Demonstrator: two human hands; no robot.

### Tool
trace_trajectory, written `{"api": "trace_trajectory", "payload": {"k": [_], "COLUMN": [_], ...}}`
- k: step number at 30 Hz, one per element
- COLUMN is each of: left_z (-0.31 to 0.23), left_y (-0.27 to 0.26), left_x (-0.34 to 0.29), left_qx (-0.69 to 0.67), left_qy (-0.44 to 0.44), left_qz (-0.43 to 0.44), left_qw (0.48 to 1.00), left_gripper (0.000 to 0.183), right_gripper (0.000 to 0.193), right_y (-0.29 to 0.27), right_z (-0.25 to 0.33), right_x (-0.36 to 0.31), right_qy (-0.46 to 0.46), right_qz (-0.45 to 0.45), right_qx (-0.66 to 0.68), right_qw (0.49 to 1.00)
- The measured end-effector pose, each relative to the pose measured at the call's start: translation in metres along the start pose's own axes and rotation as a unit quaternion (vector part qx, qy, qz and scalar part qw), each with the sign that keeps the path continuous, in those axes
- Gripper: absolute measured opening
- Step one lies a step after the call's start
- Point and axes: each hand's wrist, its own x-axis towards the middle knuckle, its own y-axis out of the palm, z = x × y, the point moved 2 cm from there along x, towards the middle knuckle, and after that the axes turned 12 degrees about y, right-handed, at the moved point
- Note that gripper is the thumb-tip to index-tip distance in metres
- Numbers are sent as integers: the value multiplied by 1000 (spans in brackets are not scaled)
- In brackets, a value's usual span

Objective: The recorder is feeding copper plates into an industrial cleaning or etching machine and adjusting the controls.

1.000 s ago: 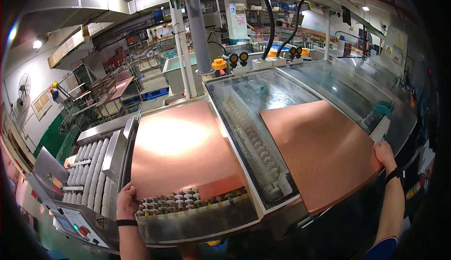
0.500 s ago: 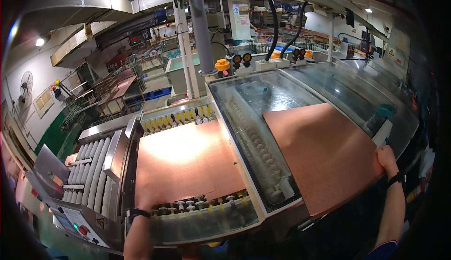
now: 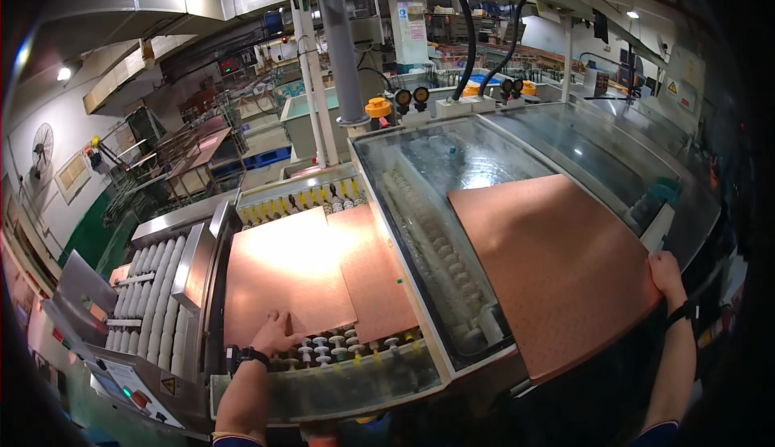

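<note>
Has 2 copper-coloured sheets lying flat in the open roller trough (image 3: 323, 398), the left sheet (image 3: 282, 277) and the right sheet (image 3: 378, 281), above rows of wheel rollers (image 3: 339, 348); cannot tell meeting from overlapping at the inner edges; sees yellow fittings (image 3: 292, 202) along the far end; has the covered tank (image 3: 484, 357) just beside, to the right, with a row of rollers (image 3: 428, 233) dimly visible under its clear lid (image 3: 420, 152); has a copper-coloured stack (image 3: 565, 277) lying across that lid, jutting past the near rim; rests the left hand (image 3: 276, 336) on the near edge of the left sheet, grip open, fingers spread, clutching nothing; holds the right hand (image 3: 666, 273) with grip closed on the right edge of the stack; against 1.0 s earlier, finds copper no longer covering the yellow fittings; against 0.5 s earlier, finds a wider strip of the right sheet in sight and the left hand moved inward from the near left corner; keeps the right hand at the same edge.
</note>
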Motion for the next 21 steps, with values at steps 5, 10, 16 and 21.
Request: {"api": "trace_trajectory", "payload": {"k": [5,10,16,21], "left_z": [-1,6,-2,-6], "left_y": [-11,-15,-18,-10], "left_x": [5,4,3,6], "left_qx": [-11,-22,-2,3], "left_qy": [6,5,-6,-1], "left_qz": [11,-3,19,6], "left_qw": [1000,1000,1000,1000], "left_gripper": [94,92,97,96], "right_gripper": [40,40,40,42], "right_y": [3,4,-5,-10], "right_z": [-7,-4,9,5], "right_x": [3,2,-7,-5], "right_qy": [6,-3,-8,-27], "right_qz": [-38,-38,-23,-18], "right_qx": [14,12,5,-5], "right_qw": [999,999,1000,999]}}
